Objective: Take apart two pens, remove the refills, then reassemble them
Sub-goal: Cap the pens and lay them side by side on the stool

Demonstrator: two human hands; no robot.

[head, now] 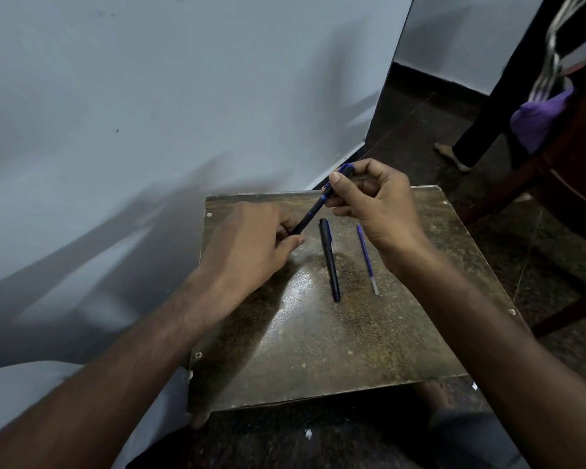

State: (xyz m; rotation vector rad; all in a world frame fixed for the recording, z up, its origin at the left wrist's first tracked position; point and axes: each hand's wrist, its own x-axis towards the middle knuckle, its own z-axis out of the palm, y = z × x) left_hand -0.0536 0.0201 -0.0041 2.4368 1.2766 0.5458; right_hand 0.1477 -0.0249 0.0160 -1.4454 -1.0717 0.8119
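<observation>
A dark pen with blue trim (313, 211) is held slanted above the small table (318, 350). My left hand (247, 245) grips its lower end, and my right hand (372, 201) pinches its upper blue end between thumb and fingers. A second black pen (330, 262) lies on the table just below the hands. To its right lies a thin blue refill (367, 258) with a clear tip, partly under my right wrist.
The small brown table stands against a pale wall (149, 113) on the left. Another person's legs (481, 123) and a dark wooden chair (572, 184) are at the right, over a dark speckled floor (420, 123). My knees show below the table.
</observation>
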